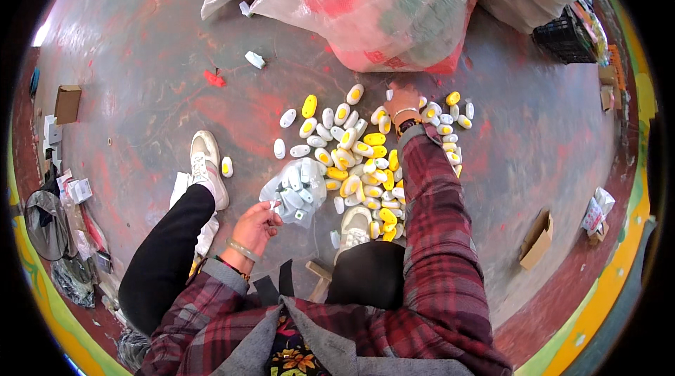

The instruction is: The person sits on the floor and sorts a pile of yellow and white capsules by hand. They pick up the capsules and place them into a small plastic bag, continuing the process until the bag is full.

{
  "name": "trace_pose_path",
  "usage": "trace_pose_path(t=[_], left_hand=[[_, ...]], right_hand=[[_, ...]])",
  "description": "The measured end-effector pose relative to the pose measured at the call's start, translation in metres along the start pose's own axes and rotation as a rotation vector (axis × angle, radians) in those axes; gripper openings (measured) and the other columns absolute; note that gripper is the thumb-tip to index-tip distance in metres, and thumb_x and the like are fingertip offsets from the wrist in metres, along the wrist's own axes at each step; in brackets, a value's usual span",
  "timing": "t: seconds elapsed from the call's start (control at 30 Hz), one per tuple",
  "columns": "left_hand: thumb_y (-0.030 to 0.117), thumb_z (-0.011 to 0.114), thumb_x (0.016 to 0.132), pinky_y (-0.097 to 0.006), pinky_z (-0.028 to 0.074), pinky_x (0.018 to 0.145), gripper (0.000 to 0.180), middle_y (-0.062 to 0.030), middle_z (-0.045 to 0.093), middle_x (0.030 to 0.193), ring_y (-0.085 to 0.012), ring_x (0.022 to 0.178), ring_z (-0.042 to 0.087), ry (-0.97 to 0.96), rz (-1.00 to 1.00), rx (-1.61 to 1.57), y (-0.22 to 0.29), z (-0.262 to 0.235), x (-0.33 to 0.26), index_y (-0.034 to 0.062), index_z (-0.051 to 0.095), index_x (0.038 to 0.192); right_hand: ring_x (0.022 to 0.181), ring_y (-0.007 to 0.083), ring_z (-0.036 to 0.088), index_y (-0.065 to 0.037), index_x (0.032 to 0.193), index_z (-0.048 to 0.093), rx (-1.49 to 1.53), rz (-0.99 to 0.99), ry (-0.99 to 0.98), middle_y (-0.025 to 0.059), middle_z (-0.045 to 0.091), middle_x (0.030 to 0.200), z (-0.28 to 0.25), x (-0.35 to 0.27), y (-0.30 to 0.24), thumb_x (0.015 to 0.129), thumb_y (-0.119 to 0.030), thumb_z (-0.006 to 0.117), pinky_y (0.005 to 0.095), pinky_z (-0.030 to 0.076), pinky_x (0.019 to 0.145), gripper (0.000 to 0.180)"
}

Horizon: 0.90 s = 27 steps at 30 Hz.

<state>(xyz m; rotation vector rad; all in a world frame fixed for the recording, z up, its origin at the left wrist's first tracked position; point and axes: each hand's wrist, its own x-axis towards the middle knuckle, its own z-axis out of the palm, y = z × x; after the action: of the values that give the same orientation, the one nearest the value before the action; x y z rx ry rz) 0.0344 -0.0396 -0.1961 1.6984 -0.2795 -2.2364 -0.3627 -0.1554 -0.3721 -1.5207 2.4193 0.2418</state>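
A heap of small oval plastic pieces (pixel 349 138), some white, some yellow and some white with a yellow patch, is spread over the floor in front of me. My left hand (pixel 254 230) is closed in a pinch on the rim of a clear plastic bag (pixel 287 180), which holds several whitish pieces. At the far end of the heap, my right hand (pixel 403 100) reaches down among the ovals, its fingers mostly hidden. A small white bit shows beside those fingers; whether they grip it is unclear.
Large stuffed plastic sacks (pixel 394 7) stand at the far side. A black crate (pixel 562 38) is at far right, a cardboard box (pixel 536 238) at right. Bags and a round mesh item (pixel 46 225) lie along the left edge. My shoes (pixel 205 165) flank the bag.
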Motion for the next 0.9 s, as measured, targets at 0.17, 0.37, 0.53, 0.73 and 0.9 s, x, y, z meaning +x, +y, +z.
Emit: trace_pose_path(t=[0.17,0.37,0.53,0.73,0.9], left_hand=[[0.010,0.045,0.081,-0.021,0.038,0.056,0.023,-0.0011,0.054,0.071,-0.0086,0.065,0.051,-0.018,0.015,0.011,-0.009,-0.002,-0.003,0.0035,0.051,0.102],[0.011,0.045,0.081,-0.021,0.038,0.055,0.022,-0.0017,0.054,0.071,-0.0094,0.065,0.051,-0.023,0.029,-0.027,-0.018,-0.006,-0.006,0.0035,0.051,0.101],[0.012,0.048,0.080,-0.022,0.038,0.053,0.021,-0.0022,0.055,0.070,-0.0104,0.062,0.052,-0.043,0.037,-0.061,-0.026,-0.014,-0.003,0.0044,0.052,0.098],[0.009,0.048,0.079,-0.022,0.039,0.053,0.021,-0.0024,0.055,0.071,-0.0112,0.064,0.052,-0.033,0.053,-0.076,-0.030,-0.014,-0.008,0.0047,0.052,0.099],[0.009,0.049,0.078,-0.022,0.039,0.055,0.022,-0.0023,0.057,0.073,-0.0110,0.065,0.053,-0.028,0.057,-0.072,-0.030,-0.021,-0.007,0.0071,0.051,0.100]], right_hand=[[0.083,0.0274,0.057,-0.012,0.103,0.050,1.304,0.080,-0.268,0.0132,0.052,0.102,-0.013,-0.066,0.013,0.071,-0.021,0.058,0.0364,0.047,0.071,0.034],[0.102,0.0290,0.051,-0.010,0.116,0.040,2.321,-0.038,-0.811,0.0164,0.049,0.112,-0.065,-0.161,0.004,0.079,-0.025,0.053,0.0457,0.046,0.081,0.042],[0.102,0.0320,0.052,-0.007,0.120,0.036,2.237,-0.099,-0.902,0.0207,0.050,0.112,-0.093,-0.182,-0.020,0.075,-0.021,0.060,0.0422,0.046,0.084,0.052],[0.088,0.0213,0.058,0.000,0.104,0.050,1.899,0.003,-0.954,0.0117,0.058,0.093,-0.077,-0.191,-0.044,0.069,-0.003,0.062,0.0339,0.048,0.076,0.036],[0.076,0.0160,0.058,-0.002,0.103,0.051,1.548,-0.092,-1.120,0.0074,0.057,0.085,-0.069,-0.218,-0.101,0.072,-0.006,0.061,0.0290,0.050,0.066,0.033]])
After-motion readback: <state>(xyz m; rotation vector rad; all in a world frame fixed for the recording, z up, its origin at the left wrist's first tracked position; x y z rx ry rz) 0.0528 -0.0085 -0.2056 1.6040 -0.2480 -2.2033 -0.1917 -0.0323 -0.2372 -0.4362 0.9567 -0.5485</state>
